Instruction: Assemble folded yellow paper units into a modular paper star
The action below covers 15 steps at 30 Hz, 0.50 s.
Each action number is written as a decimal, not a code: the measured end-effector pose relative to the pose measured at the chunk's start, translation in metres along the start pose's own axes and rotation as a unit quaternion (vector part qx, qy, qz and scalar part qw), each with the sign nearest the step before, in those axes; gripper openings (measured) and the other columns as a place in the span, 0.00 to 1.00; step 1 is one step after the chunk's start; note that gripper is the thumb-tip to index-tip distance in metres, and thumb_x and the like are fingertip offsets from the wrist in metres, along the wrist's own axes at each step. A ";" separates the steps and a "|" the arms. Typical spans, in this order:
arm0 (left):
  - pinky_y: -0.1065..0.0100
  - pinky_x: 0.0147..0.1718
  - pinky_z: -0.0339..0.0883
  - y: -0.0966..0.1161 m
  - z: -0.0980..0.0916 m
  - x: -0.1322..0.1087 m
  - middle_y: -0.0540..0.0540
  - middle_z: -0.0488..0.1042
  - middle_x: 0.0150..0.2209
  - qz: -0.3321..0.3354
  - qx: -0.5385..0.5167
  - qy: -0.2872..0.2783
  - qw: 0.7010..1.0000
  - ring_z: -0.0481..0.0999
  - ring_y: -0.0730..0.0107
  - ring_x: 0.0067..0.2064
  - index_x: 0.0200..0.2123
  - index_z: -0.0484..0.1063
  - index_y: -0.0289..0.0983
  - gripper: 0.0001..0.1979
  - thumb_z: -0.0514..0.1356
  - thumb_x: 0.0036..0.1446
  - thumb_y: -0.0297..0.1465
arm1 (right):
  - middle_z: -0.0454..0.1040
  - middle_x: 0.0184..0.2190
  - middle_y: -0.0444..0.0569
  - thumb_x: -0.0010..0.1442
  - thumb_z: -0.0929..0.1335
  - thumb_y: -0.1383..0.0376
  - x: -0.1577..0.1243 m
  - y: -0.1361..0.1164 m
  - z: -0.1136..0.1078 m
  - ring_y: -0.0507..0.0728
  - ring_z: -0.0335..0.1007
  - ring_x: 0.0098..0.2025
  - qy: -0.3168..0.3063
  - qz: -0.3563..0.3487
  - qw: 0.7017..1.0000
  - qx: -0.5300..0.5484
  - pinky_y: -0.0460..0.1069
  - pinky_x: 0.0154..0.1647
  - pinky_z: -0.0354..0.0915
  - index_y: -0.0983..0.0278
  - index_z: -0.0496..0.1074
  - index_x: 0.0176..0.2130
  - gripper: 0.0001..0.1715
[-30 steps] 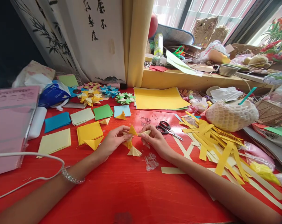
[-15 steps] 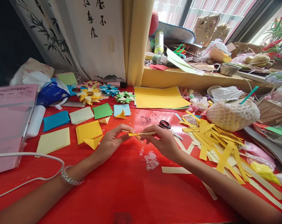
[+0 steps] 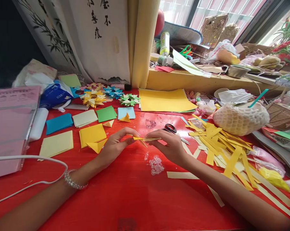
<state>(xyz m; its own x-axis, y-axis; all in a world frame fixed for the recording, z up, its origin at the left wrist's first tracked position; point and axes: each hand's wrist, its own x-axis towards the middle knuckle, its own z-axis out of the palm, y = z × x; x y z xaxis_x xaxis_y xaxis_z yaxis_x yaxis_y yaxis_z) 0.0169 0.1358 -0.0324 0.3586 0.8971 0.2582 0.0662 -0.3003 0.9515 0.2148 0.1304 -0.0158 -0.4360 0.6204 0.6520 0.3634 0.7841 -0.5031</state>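
Above the middle of the red table, a small folded piece of yellow and cream paper (image 3: 143,139) is held between both hands, seen almost edge-on. My left hand (image 3: 117,142) pinches its left end between thumb and fingers. My right hand (image 3: 169,144) grips its right end, thumb below and fingers on top. A thin flap hangs down between the hands. Just left of my left hand lie a folded yellow triangle (image 3: 96,146) and a stack of yellow squares (image 3: 93,134). Behind my right hand rest black-handled scissors (image 3: 171,128).
Blue squares (image 3: 59,124), cream squares (image 3: 56,144) and green squares (image 3: 106,114) lie at the left. Folded paper stars (image 3: 94,98) and yellow sheets (image 3: 167,100) are at the back. Cut paper strips (image 3: 214,144) and a net-wrapped fruit (image 3: 241,118) crowd the right. A white cable (image 3: 51,158) crosses the left.
The view has shifted slightly. Both hands stay on the folded paper; the right fingers have moved a little and the hanging flap shows more plainly.
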 end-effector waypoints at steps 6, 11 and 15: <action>0.69 0.46 0.61 0.001 0.000 0.000 0.48 0.70 0.37 0.002 0.003 -0.002 1.000 0.68 0.70 0.43 0.35 0.68 0.37 0.06 0.56 0.54 0.32 | 0.73 0.31 0.48 0.56 0.64 0.73 0.000 0.000 0.000 0.47 0.69 0.31 0.000 -0.009 1.000 -0.010 0.41 0.32 0.66 0.68 0.68 0.36 0.05; 0.70 0.45 0.61 0.001 0.000 0.001 0.49 0.70 0.37 0.005 0.001 0.000 1.000 0.68 0.71 0.43 0.35 0.69 0.37 0.06 0.56 0.54 0.32 | 0.73 0.31 0.48 0.56 0.64 0.73 -0.001 0.000 0.000 0.47 0.69 0.31 0.001 -0.017 1.000 -0.025 0.41 0.32 0.66 0.68 0.68 0.36 0.06; 0.70 0.45 0.61 0.001 0.000 0.001 0.48 0.70 0.37 0.003 0.007 0.001 1.000 0.69 0.71 0.42 0.34 0.69 0.37 0.07 0.57 0.53 0.33 | 0.73 0.31 0.47 0.56 0.64 0.73 -0.001 -0.001 0.000 0.47 0.70 0.31 0.005 -0.012 1.000 -0.026 0.41 0.31 0.66 0.67 0.68 0.36 0.06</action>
<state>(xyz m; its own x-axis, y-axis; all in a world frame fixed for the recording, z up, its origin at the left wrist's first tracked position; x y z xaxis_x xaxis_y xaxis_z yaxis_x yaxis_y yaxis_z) 0.0174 0.1364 -0.0307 0.3563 0.8963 0.2640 0.0775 -0.3100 0.9476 0.2150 0.1294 -0.0158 -0.4371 0.6011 0.6691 0.3957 0.7966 -0.4571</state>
